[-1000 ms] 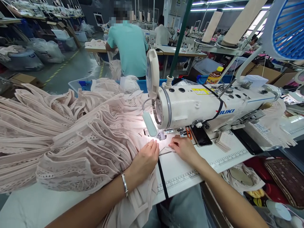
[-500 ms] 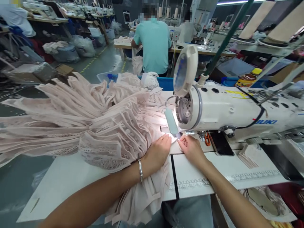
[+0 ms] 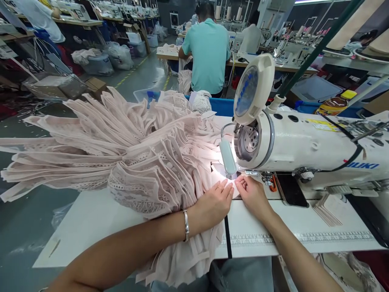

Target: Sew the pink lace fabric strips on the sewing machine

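Under the lit needle area of a white sewing machine (image 3: 282, 138) lies the edge of a pale pink fabric piece (image 3: 217, 177). My left hand (image 3: 214, 200) rests flat on this fabric, fingers stretched toward the presser foot. Just to its right, my right hand (image 3: 252, 194) pinches the fabric edge between thumb and forefinger, close in front of the needle. A large heap of pale pink lace garment pieces (image 3: 136, 186) spreads left of the machine and hangs over the table's front edge. The light-green guard (image 3: 227, 157) partly hides the needle.
A phone (image 3: 291, 190) and orange-handled snips (image 3: 273, 183) lie beneath the machine arm. Cut pieces (image 3: 328, 211) are stacked farther right on the white table (image 3: 100, 219). A round magnifier (image 3: 253, 89) stands above the machine head. Ahead, a person in a turquoise shirt (image 3: 206, 56) sits at another table.
My left hand has slid toward my right hand, its fingers flatter on the fabric. My right hand keeps its pinch by the needle. The whole view has shifted slightly leftward.
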`<state>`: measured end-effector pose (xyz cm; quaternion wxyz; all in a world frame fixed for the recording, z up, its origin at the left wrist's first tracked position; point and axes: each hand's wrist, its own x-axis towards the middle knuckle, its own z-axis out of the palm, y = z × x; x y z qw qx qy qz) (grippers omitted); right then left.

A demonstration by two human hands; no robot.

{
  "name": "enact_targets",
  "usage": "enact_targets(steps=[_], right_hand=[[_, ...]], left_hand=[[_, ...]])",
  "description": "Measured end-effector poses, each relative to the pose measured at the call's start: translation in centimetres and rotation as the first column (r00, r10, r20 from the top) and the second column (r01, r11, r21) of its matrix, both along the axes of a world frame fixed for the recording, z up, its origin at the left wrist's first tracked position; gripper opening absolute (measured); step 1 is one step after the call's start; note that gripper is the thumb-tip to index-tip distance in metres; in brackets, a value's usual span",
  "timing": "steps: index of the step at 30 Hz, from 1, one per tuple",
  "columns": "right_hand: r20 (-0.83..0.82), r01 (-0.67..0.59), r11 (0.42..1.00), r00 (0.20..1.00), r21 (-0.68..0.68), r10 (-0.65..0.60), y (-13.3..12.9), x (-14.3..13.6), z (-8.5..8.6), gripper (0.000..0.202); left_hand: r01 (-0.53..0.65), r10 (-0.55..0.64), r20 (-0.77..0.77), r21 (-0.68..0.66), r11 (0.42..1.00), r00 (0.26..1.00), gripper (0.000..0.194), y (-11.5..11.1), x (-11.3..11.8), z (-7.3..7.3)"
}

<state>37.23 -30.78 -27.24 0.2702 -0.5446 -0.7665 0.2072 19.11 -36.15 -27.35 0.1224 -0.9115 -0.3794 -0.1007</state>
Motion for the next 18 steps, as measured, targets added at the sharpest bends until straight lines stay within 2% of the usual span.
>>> enact_targets(steps=[4,8,12,15,18], right_hand=[[0.01,-0.116,0.985,0.993,0.124,0.116,-0.4,0.9,0.2,0.019],[0.157,-0.275,0.911,0.959,0.306,0.237,-1.0,1.3,0.1,0.024],[0.428,-0.344,0.866,0.887,0.362,0.174,-1.6,0.7,-0.1,0.028],[0.565,-0.416,0.827,0.811,0.377,0.15,-1.4,0.5,-0.2,0.042],[0.601,-0.446,0.829,0.78,0.337,0.176,-0.6,0.9,-0.4,0.048]], left_hand=[[-0.003,0.003,0.008,0.01,1.0,1.0,0.039,0.2,0.0,0.1],[-0.013,0.015,0.07,-0.021,1.0,0.997,0.036,0.3,-0.2,0.6],[-0.114,0.132,0.114,-0.15,0.982,0.985,0.027,0.6,-0.1,1.3],[-0.06,0.082,0.075,-0.253,0.966,0.994,0.022,0.9,0.2,1.6],[-0.001,0.016,0.077,-0.183,0.983,0.997,0.026,1.1,0.5,1.4]])
